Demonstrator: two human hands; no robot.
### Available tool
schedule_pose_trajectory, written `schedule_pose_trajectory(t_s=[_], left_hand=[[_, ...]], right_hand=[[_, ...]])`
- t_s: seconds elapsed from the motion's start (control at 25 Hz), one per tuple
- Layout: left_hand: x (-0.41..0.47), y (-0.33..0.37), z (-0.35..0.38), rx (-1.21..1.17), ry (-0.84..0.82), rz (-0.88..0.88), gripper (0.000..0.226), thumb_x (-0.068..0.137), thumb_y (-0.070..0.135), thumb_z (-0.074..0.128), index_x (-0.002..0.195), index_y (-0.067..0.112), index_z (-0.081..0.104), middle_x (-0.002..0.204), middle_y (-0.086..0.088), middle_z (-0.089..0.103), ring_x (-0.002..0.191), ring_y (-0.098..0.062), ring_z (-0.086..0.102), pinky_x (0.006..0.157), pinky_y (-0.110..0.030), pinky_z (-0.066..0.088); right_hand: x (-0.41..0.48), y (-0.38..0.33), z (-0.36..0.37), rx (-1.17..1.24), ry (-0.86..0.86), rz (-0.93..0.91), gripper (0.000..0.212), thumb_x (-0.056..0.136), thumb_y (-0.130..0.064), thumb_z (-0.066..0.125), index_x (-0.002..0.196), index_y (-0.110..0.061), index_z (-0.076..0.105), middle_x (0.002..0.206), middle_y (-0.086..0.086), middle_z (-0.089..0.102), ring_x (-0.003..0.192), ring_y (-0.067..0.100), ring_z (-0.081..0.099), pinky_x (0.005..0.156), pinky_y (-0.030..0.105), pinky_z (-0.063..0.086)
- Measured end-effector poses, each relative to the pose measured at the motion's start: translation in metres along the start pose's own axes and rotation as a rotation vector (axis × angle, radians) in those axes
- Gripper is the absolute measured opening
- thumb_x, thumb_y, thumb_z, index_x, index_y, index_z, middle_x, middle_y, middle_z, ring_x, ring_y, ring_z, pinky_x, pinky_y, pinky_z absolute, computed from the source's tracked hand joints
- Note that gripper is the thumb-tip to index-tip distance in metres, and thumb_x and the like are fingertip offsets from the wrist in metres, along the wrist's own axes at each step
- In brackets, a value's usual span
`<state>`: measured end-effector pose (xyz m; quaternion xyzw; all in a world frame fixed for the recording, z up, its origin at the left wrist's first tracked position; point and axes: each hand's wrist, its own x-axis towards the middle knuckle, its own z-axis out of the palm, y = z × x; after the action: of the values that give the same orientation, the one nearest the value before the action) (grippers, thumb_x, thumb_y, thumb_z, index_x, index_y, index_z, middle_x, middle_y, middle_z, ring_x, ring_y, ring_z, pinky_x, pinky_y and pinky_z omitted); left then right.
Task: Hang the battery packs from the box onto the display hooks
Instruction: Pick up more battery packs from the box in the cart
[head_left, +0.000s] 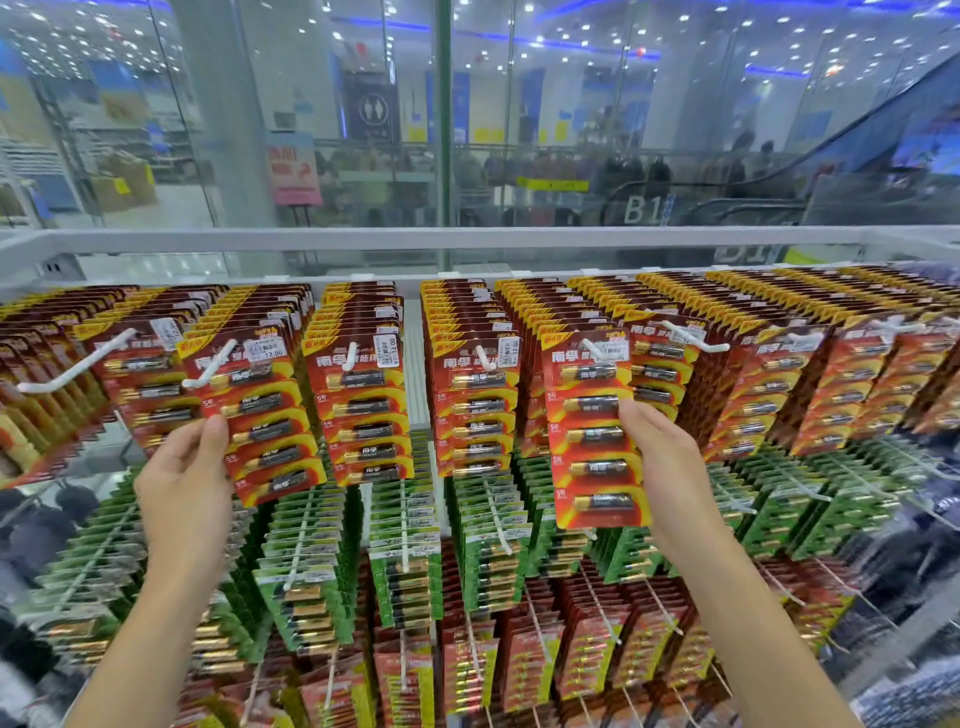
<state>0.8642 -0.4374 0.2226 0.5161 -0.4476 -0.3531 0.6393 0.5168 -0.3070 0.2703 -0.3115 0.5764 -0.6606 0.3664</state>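
- While both arms reach up to the display rack, the left hand (182, 483) pinches a red-and-yellow card blister pack of five batteries (260, 415) by its lower left edge. The thumb is on the front and the fingers are hidden behind the card.
- That pack is tilted, with its bottom end swung toward the right hand (670, 462). A white plastic display hook (210, 366) pokes out in front of its top, just above the left thumb.
- The right hand grips a second, matching battery pack (597, 431) along its right edge. The thumb presses on the front and the fingers are out of sight behind.
- This pack hangs nearly straight, up and to the left of the right hand. Another white hook tip (595, 348) shows in front of its top, touching a white price sticker (613, 349).
- Between the two hands, two full columns of red packs (363, 395) hang on their own hooks.
- Outward of each hand, more crowded rows of red packs (831, 364) run to both sides.
- Below both hands hang rows of green battery packs (405, 545), with more red ones lower down.
- Above the hands a white rail (467, 239) crosses the rack. Behind it stands a glass wall (311, 130).
- Through the glass, up and to the right of the right hand, a blurred escalator (831, 156) rises.
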Motion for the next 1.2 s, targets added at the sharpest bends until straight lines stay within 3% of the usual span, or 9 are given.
schedule_pose_trajectory(t_s=[0.12,0.2,0.36,0.4,0.48,0.64,0.84,1.0,1.2], left_hand=[[0.000,0.002,0.000,-0.001,0.010,-0.004,0.026,0.105,0.043,0.056,0.122,0.027,0.068,0.083,0.005,0.063,0.078,-0.021,0.054,0.072,-0.038,0.047],[0.000,0.004,0.000,0.000,0.003,-0.009,0.028,0.104,0.045,0.056,0.123,0.028,0.068,0.087,0.007,0.066,0.084,-0.022,0.058,0.082,-0.044,0.051],[-0.004,0.001,-0.003,0.021,0.011,0.012,0.033,0.105,0.040,0.056,0.132,0.023,0.065,0.108,0.010,0.070,0.098,-0.011,0.065,0.090,-0.035,0.052],[-0.005,0.000,-0.006,0.019,0.006,0.015,0.034,0.106,0.039,0.056,0.134,0.022,0.064,0.113,0.006,0.070,0.102,-0.012,0.066,0.093,-0.035,0.052],[-0.010,-0.004,-0.012,0.019,0.000,0.013,0.032,0.106,0.037,0.055,0.134,0.023,0.065,0.121,0.002,0.070,0.110,-0.016,0.067,0.100,-0.039,0.052],[-0.031,-0.011,-0.031,0.020,-0.019,-0.019,0.017,0.107,0.034,0.055,0.114,0.036,0.070,0.119,0.008,0.073,0.113,-0.017,0.069,0.103,-0.042,0.052],[-0.078,-0.036,-0.040,-0.020,-0.124,-0.197,0.026,0.107,0.030,0.053,0.124,0.020,0.069,0.118,0.001,0.074,0.111,-0.026,0.070,0.101,-0.047,0.052],[-0.129,-0.064,-0.026,-0.028,-0.312,-0.370,0.027,0.105,0.031,0.053,0.122,0.016,0.068,0.117,0.002,0.074,0.109,-0.023,0.068,0.101,-0.045,0.049],[-0.209,-0.099,0.013,0.038,-0.611,-0.508,0.019,0.103,0.029,0.057,0.110,0.024,0.074,0.107,0.007,0.079,0.104,-0.018,0.071,0.094,-0.042,0.053]], right_hand=[[0.017,0.003,0.011,-0.045,0.013,-0.021,0.023,0.106,-0.039,0.051,0.104,-0.030,0.073,0.099,-0.008,0.079,0.092,0.015,0.076,0.076,0.033,0.059],[0.023,0.008,0.014,-0.063,0.038,-0.032,0.018,0.104,-0.042,0.055,0.095,-0.042,0.070,0.104,-0.015,0.075,0.101,0.008,0.070,0.088,0.033,0.055],[0.026,0.022,0.012,-0.140,0.104,-0.023,0.015,0.100,-0.050,0.059,0.091,-0.041,0.067,0.132,0.021,0.064,0.125,0.041,0.058,0.111,0.057,0.045],[0.027,0.027,0.010,-0.141,0.119,-0.041,0.014,0.101,-0.047,0.059,0.095,-0.037,0.067,0.132,0.022,0.063,0.124,0.042,0.058,0.110,0.056,0.046],[0.024,0.036,0.006,-0.135,0.138,-0.081,0.017,0.102,-0.044,0.059,0.107,-0.031,0.069,0.123,0.005,0.069,0.116,0.025,0.065,0.108,0.050,0.049],[0.010,0.057,-0.008,-0.186,0.204,-0.085,0.019,0.102,-0.041,0.059,0.114,-0.030,0.069,0.118,-0.007,0.071,0.111,0.013,0.066,0.107,0.045,0.050],[-0.043,0.101,-0.024,-0.245,0.233,0.025,0.020,0.101,-0.046,0.058,0.109,-0.034,0.073,0.113,-0.014,0.074,0.110,0.008,0.066,0.102,0.039,0.049],[-0.100,0.157,-0.044,-0.290,0.316,0.141,0.022,0.096,-0.047,0.067,0.102,-0.029,0.077,0.098,-0.013,0.075,0.104,0.016,0.069,0.098,0.042,0.052],[-0.175,0.201,-0.085,-0.219,0.490,0.330,0.030,0.086,-0.042,0.074,0.101,-0.016,0.076,0.098,0.003,0.076,0.096,0.019,0.069,0.083,0.033,0.048]])
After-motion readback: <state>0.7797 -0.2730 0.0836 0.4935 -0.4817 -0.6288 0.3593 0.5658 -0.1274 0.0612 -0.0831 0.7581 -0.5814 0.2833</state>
